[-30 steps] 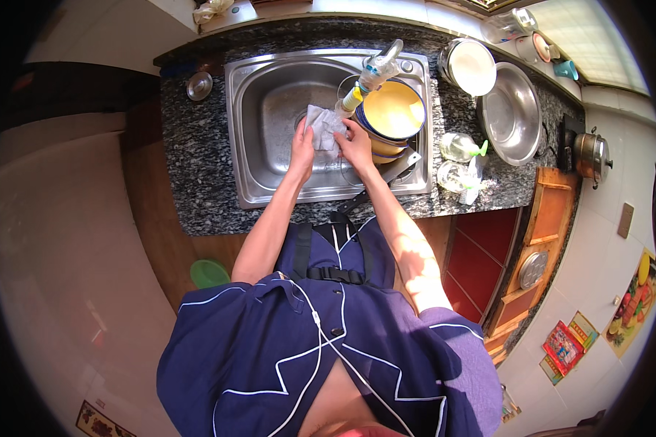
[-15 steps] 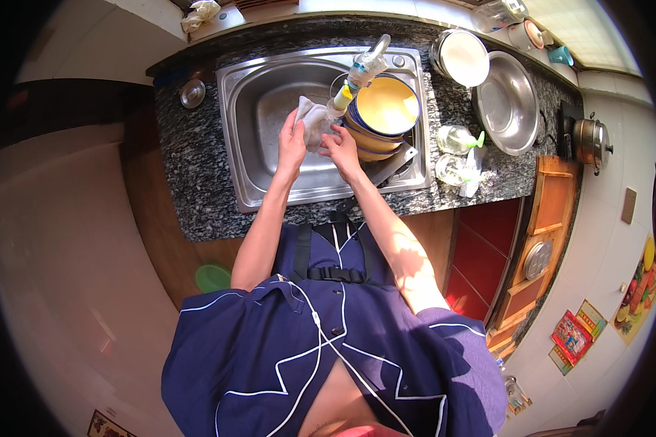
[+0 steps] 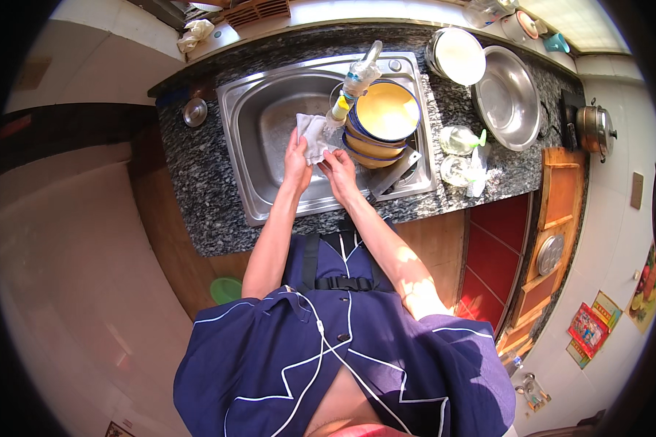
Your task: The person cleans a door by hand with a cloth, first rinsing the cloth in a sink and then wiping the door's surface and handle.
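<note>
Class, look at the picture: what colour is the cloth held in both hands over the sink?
White; the cloth shows best in the head view.

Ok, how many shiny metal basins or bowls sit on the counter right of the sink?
2: a smaller steel bowl at the sink's far right corner, and a larger steel basin just right of it. Others may be hidden.
</note>
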A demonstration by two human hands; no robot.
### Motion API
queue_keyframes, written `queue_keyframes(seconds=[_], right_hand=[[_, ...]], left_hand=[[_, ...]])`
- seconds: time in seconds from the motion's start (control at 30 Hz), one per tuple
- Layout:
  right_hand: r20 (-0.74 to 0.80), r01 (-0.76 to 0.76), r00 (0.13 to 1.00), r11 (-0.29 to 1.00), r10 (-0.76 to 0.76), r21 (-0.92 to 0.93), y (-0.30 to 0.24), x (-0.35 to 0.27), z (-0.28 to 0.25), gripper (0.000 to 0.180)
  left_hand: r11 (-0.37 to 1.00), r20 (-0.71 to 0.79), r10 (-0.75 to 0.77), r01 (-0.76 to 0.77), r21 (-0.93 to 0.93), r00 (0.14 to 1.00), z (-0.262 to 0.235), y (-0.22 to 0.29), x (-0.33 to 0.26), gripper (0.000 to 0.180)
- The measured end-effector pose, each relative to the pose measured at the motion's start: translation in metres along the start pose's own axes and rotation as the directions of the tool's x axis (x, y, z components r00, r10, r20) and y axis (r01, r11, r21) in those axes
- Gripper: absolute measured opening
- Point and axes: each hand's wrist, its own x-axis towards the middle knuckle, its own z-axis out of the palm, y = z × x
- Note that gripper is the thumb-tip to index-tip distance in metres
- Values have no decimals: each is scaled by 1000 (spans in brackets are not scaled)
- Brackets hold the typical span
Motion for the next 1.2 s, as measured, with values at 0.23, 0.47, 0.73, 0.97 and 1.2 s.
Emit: queue_keyframes(seconds=[0.23, 0.47, 0.73, 0.97, 1.2], right_hand=[[-126, -6, 992, 996, 17, 89, -11, -10, 16, 23], [-117, -267, 957, 964, 266, 9, 18, -19, 12, 63], [-178, 36, 984, 979, 1, 203, 4, -13, 29, 36], [-181, 240, 952, 969, -245, -52, -11, -19, 37, 34], [-130, 310, 912, 862, -389, -401, -40, -10, 36, 28]], left_hand=[[999, 1, 6, -6, -36, 1000, 3, -6, -3, 42], [994, -103, 110, -108, 20, 989, 4, -20, -10, 48], [991, -36, 57, -61, -121, 998, 4, -35, -26, 44], [902, 23, -144, 140, -409, 989, -8, -12, -21, 38], [921, -13, -61, 51, -387, 998, -27, -11, -4, 40]])
